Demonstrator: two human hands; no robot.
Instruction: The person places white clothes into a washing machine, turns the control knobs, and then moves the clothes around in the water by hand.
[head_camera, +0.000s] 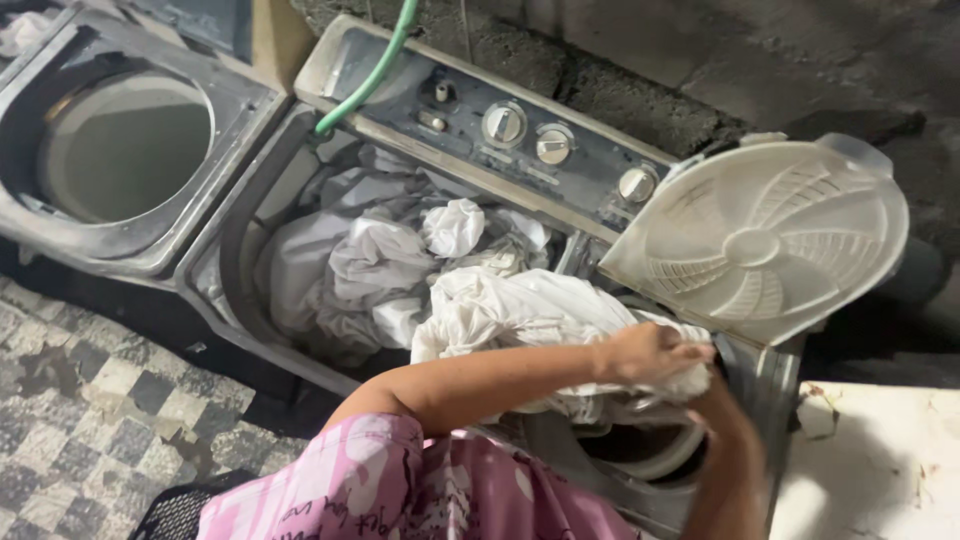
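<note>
The person is leaning over a twin-tub washing machine (300, 130), and both hands are gripping the same bunch of wet white cloth (520, 310) above the small spin tub (640, 450) at the right end. The risk, as it appears, is that the heavy, trailing cloth is draping over the divider between the tubs, so part of it could be catching on the rim or sliding back into the wash tub (235, 250), where more white laundry (370, 260) is lying. The round white spin lid (760, 240) is standing propped just beside the hands and could be getting knocked if an elbow swings wide. The green hose (370, 75) is hanging well apart from the hands.

The left hand (650, 355) is lying on top of the bunch with its fingers (690, 352) curling shut around the cloth. The right hand (705, 385) is coming up from beneath, fingers also pinching the cloth, though mostly hidden. The bunched end is sitting inside both grips, with the rest spreading leftward away from the fingers.
</note>
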